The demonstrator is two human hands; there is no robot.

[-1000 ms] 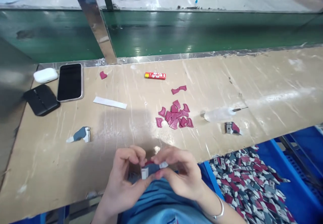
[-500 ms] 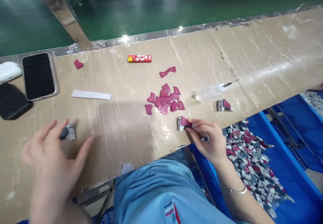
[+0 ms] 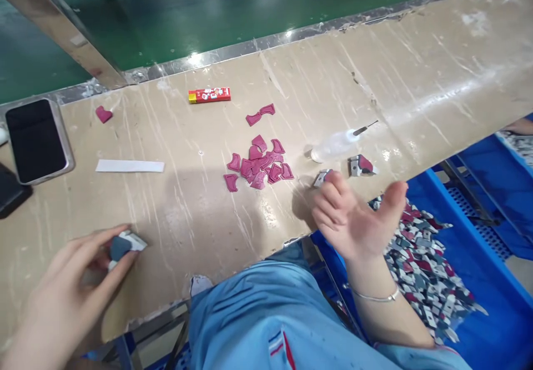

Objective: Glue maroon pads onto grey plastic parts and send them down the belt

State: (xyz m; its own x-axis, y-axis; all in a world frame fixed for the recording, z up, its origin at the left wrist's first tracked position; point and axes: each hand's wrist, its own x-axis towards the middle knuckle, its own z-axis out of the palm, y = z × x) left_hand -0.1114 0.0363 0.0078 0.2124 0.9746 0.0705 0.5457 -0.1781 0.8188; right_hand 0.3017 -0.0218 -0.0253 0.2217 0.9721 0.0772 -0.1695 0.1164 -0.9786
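Note:
At the lower left, my left hand (image 3: 79, 286) pinches a small grey-and-white plastic part (image 3: 121, 246) between thumb and fingers. My right hand (image 3: 353, 220) is turned palm up over the table's front edge, thumb spread away and fingers loosely curled, with nothing in it. Just beyond its fingertips lies a white-and-maroon part (image 3: 322, 177), partly covered by them; whether they touch cannot be seen. A similar assembled part (image 3: 362, 165) rests further right. In the middle is a loose pile of flat maroon pieces (image 3: 260, 164), and two more maroon pieces (image 3: 260, 114) lie behind it.
A clear bottle with a needle tip (image 3: 335, 145) lies right of the pile. Further back is a red-and-yellow box (image 3: 209, 95). On the left are a white strip (image 3: 130, 165), a maroon piece (image 3: 104, 114) and a phone (image 3: 37, 139). A blue bin (image 3: 491, 309) of parts stands at right.
My left hand has closed on the grey-and-white part. My right hand has let go of the white-and-maroon part, which now lies nearer the bottle, and has opened. The view has shifted slightly.

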